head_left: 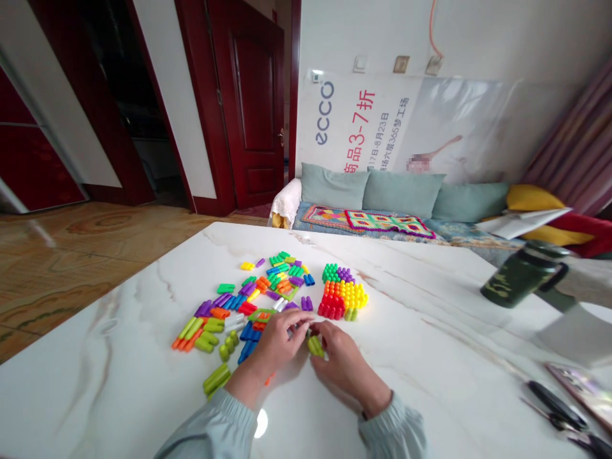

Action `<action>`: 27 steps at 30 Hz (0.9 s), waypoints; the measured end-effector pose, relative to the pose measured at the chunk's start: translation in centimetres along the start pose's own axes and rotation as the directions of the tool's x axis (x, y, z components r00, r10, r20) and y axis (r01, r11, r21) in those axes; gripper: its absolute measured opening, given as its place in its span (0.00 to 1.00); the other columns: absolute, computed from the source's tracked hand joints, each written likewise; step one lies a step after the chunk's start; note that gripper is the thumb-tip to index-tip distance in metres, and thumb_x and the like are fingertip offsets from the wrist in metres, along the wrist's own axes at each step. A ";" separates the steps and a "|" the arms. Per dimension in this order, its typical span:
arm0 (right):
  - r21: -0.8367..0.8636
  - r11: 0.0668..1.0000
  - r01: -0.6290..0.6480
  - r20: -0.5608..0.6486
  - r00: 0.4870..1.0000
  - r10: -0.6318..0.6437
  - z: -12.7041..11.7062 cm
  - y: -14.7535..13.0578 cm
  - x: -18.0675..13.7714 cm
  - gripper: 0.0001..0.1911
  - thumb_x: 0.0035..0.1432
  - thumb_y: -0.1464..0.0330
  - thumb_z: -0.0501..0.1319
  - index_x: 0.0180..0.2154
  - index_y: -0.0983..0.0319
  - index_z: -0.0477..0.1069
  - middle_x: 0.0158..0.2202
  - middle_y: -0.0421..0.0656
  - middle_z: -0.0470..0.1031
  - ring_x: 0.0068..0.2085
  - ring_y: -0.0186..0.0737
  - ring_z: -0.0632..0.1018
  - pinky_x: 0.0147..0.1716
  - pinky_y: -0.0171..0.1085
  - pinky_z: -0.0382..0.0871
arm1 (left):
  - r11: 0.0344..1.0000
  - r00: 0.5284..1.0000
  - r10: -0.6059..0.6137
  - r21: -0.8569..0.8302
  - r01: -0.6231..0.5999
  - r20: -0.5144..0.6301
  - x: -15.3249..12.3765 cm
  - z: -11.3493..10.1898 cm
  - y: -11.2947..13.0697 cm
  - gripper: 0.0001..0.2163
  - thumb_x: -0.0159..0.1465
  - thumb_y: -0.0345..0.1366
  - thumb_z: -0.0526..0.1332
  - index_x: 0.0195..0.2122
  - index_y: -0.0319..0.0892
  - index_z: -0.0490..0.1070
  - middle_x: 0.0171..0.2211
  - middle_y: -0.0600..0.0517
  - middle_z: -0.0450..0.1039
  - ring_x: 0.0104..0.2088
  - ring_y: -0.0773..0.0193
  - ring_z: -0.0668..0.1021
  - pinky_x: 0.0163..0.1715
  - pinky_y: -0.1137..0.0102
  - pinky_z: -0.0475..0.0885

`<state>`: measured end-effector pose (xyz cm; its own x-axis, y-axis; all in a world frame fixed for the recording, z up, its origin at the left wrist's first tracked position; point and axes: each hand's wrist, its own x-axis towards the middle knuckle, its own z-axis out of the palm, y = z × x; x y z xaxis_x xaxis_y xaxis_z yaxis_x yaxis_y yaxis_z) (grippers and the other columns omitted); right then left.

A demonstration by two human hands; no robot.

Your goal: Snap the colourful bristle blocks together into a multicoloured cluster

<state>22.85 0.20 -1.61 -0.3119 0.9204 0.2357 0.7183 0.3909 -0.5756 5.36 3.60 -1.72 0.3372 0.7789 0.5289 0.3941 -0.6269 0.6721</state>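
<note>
Both hands meet near the middle of a white marble table (421, 357). My left hand (280, 341) has its fingers curled round a small pale piece that I cannot make out clearly. My right hand (342, 357) pinches a yellow-green plastic block (315, 346). Just beyond the fingers stands a joined cluster of red, orange, yellow, green and purple blocks (342, 293). To the left, several loose coloured blocks (248, 299) lie scattered over the tabletop.
A dark green flask (523, 274) lies on its side at the table's right. Scissors (557, 405) and a phone (581, 386) rest near the right front edge. A sofa (401, 204) with cushions stands behind the table, and a red door (251, 102) beyond.
</note>
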 end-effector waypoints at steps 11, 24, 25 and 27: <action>0.278 0.960 -0.019 -0.088 0.995 0.045 0.5 0.9 0.3 0.18 0.43 0.80 0.56 0.38 0.63 0.74 0.34 0.44 0.78 0.36 0.41 0.77 0.37 0.37 0.71 | 0.998 0.996 0.039 -0.043 -0.036 0.085 0.0 -0.2 0.5 0.08 0.63 0.31 0.60 0.40 0.44 0.78 0.37 0.47 0.80 0.40 0.60 0.79 0.43 0.65 0.76; 0.815 0.559 -0.154 -0.042 0.946 0.322 -0.4 1.6 1.0 0.22 0.39 0.53 0.75 0.28 0.63 0.75 0.25 0.41 0.76 0.26 0.35 0.74 0.27 0.34 0.69 | 0.978 0.996 -0.049 -0.201 0.064 0.081 0.1 0.2 0.5 0.09 0.62 0.37 0.64 0.42 0.43 0.79 0.40 0.46 0.78 0.40 0.60 0.79 0.35 0.70 0.78; 0.818 0.558 -0.140 -0.061 0.944 0.326 -0.5 1.5 1.0 0.23 0.39 0.53 0.75 0.28 0.64 0.75 0.25 0.41 0.76 0.26 0.35 0.74 0.27 0.35 0.69 | 0.974 0.995 -0.067 -0.209 0.082 0.079 0.0 0.2 0.5 0.10 0.62 0.37 0.64 0.44 0.43 0.79 0.42 0.45 0.77 0.41 0.60 0.79 0.34 0.71 0.78; 0.819 0.562 -0.116 -0.100 0.936 0.338 -0.7 1.3 1.0 0.23 0.40 0.52 0.74 0.29 0.64 0.77 0.26 0.42 0.77 0.27 0.36 0.75 0.29 0.36 0.70 | 0.972 0.994 -0.089 -0.213 0.102 0.067 0.0 0.2 0.6 0.11 0.61 0.35 0.64 0.45 0.44 0.78 0.43 0.46 0.77 0.41 0.60 0.79 0.34 0.71 0.79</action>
<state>23.91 1.66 -1.56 0.0126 0.9945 0.1042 -0.0695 0.1048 -0.9921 5.76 3.20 -1.42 0.3575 0.8288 0.4305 0.2354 -0.5260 0.8173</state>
